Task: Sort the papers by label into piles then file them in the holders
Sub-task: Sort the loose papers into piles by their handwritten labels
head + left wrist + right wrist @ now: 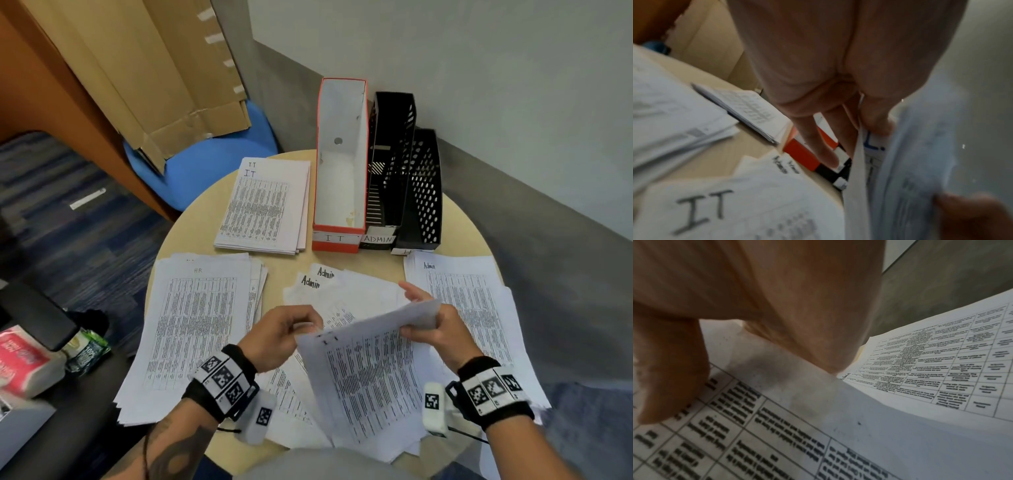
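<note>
Right hand [433,330] grips the lifted sheet [370,373] at its far right edge, thumb on the printed face, fingers curled behind. Left hand [282,334] pinches the same sheet's top left corner between thumb and fingertips; the left wrist view shows that thumb [875,116] pressed on the paper beside a blue letter. The sheet is tilted, raised off the table at the 6 o'clock side, its printed table facing the person.

Beneath it, loose papers are fanned over the near centre: one marked IT [719,209] just under the left hand, two marked Admin [318,279] poking out toward 12 o'clock.

HR pile [191,329] lies at 9 o'clock, edges ragged. Admin pile [469,308] sits at 3 o'clock, just beside the right hand. IT pile [267,205] lies at 11 o'clock, squared up.

Three holders stand side by side at 12 to 1 o'clock: orange IT holder [339,164], black ADMIN holder [390,161], then a black perforated holder [424,185] whose label is half hidden. None shows paper inside.

Round table [459,222] is pale wood. Blue chair [209,161] with flat cardboard [154,75] stands beyond at 11 o'clock.
</note>
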### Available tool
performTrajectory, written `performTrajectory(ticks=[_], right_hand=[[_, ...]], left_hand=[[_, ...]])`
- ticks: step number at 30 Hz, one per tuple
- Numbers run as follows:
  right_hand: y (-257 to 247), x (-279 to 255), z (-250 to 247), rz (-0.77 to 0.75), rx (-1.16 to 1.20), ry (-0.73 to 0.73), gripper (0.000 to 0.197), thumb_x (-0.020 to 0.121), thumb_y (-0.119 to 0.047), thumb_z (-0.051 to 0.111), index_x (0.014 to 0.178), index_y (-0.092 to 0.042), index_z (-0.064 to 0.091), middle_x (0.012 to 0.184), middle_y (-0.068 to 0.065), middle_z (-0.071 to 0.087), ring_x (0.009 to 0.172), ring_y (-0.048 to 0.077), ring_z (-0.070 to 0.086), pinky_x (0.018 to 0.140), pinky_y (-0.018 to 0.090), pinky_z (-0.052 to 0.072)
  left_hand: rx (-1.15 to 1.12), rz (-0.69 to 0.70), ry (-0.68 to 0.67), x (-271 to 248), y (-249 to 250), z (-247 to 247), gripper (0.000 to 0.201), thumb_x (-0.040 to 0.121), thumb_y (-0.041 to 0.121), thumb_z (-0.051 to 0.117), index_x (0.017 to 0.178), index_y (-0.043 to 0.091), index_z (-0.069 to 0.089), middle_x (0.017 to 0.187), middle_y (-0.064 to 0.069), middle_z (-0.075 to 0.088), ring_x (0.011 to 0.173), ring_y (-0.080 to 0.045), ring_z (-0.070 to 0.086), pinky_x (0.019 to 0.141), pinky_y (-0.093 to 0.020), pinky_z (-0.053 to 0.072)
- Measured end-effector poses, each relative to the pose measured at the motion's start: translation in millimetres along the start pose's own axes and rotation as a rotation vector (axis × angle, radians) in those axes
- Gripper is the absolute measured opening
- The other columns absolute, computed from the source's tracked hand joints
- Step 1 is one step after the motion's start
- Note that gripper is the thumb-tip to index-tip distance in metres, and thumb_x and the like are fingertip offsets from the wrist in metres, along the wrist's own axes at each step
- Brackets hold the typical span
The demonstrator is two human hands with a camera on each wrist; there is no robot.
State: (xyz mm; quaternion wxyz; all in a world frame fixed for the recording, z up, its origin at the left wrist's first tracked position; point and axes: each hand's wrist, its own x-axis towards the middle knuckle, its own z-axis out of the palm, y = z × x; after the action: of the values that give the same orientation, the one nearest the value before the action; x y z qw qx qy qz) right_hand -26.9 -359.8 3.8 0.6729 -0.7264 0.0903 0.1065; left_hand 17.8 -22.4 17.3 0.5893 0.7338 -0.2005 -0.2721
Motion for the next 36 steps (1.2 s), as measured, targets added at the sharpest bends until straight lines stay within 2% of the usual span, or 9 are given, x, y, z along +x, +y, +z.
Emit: performTrajectory(ticks=[3, 7, 10, 15, 19, 22, 27, 30, 36], right_hand=[[-6, -4, 0, 0.011, -0.009, -0.009, 0.053, 0.064, -0.01, 0.094, 0.112, -0.007, 0.074, 0.113, 0.004, 0.077, 0.109, 0.028, 0.07, 0.082, 0.032, 0.06], [-9, -12, -15, -0.006, -0.03, 0.031, 0.064, 0.049, -0.028, 0.101, 0.098, -0.002, 0.07, 0.093, 0.016, 0.074, 0.095, 0.037, 0.072, 0.075, 0.04, 0.061], [-5, -16, -30, -0.04, -0.006, 0.031, 0.072, 0.043, -0.03, 0.102, 0.099, -0.007, 0.063, 0.094, 0.015, 0.067, 0.089, 0.038, 0.068, 0.074, 0.049, 0.058], [-10, -20, -37, -0.028, 0.053, 0.044, 0.09, 0.035, -0.032, 0.105, 0.112, -0.015, 0.061, 0.105, 0.02, 0.059, 0.088, 0.033, 0.065, 0.068, 0.046, 0.059], [-9, -17, -31, -0.03, 0.05, 0.012, 0.078, 0.037, -0.031, 0.104, 0.101, -0.005, 0.067, 0.098, 0.019, 0.069, 0.09, 0.036, 0.068, 0.074, 0.047, 0.058], [-5, -15, -24, -0.012, 0.052, 0.018, 0.077, 0.033, -0.033, 0.105, 0.096, -0.003, 0.071, 0.094, 0.023, 0.072, 0.09, 0.04, 0.07, 0.077, 0.047, 0.058], [-3, -12, -15, 0.021, 0.061, 0.028, 0.076, 0.027, -0.037, 0.106, 0.091, -0.008, 0.076, 0.093, 0.023, 0.075, 0.091, 0.042, 0.072, 0.082, 0.051, 0.059], [-4, -10, -15, 0.032, 0.059, 0.019, 0.074, 0.028, -0.038, 0.105, 0.09, -0.009, 0.076, 0.094, 0.024, 0.074, 0.092, 0.043, 0.072, 0.083, 0.054, 0.059], [-9, -14, -15, 0.032, 0.062, 0.015, 0.07, 0.028, -0.041, 0.104, 0.088, -0.015, 0.077, 0.092, 0.022, 0.074, 0.091, 0.04, 0.073, 0.08, 0.052, 0.06]], left_hand=[[-0.131, -0.007, -0.08, -3, 7, 2, 0.019, 0.101, 0.02, 0.065, 0.093, 0.003, 0.07, 0.088, -0.001, 0.069, 0.082, -0.014, 0.062, 0.08, -0.027, 0.05], [-0.227, -0.273, 0.23, 9, -16, -12, 0.043, 0.097, 0.045, 0.058, 0.103, 0.006, 0.074, 0.104, -0.006, 0.078, 0.096, -0.024, 0.074, 0.097, -0.048, 0.058], [0.343, -0.527, 0.431, 19, -56, -25, 0.036, 0.088, 0.048, 0.077, 0.111, 0.021, 0.071, 0.113, 0.006, 0.072, 0.102, -0.015, 0.068, 0.098, -0.041, 0.056], [0.734, -0.719, 0.204, 23, -89, -20, 0.053, 0.071, 0.043, 0.089, 0.111, 0.026, 0.058, 0.107, 0.004, 0.066, 0.094, -0.021, 0.066, 0.086, -0.036, 0.058], [0.736, -0.712, 0.339, 23, -89, -15, 0.018, 0.08, 0.034, 0.08, 0.08, 0.022, 0.067, 0.085, -0.002, 0.071, 0.078, -0.023, 0.068, 0.078, -0.035, 0.061], [0.725, -0.683, 0.365, 20, -85, -17, 0.015, 0.087, 0.032, 0.074, 0.075, 0.024, 0.071, 0.081, -0.001, 0.071, 0.075, -0.022, 0.068, 0.076, -0.034, 0.06], [0.812, -0.649, 0.344, 17, -80, -21, 0.022, 0.1, 0.029, 0.059, 0.09, 0.018, 0.076, 0.087, -0.005, 0.074, 0.081, -0.027, 0.068, 0.08, -0.038, 0.06], [0.868, -0.568, 0.37, 15, -79, -19, 0.018, 0.1, 0.032, 0.059, 0.109, 0.018, 0.067, 0.109, -0.001, 0.069, 0.095, -0.025, 0.065, 0.085, -0.04, 0.057], [0.918, -0.514, 0.244, 22, -87, 4, 0.066, 0.082, 0.049, 0.078, 0.131, 0.015, 0.051, 0.129, -0.002, 0.052, 0.119, -0.025, 0.053, 0.099, -0.041, 0.051]])
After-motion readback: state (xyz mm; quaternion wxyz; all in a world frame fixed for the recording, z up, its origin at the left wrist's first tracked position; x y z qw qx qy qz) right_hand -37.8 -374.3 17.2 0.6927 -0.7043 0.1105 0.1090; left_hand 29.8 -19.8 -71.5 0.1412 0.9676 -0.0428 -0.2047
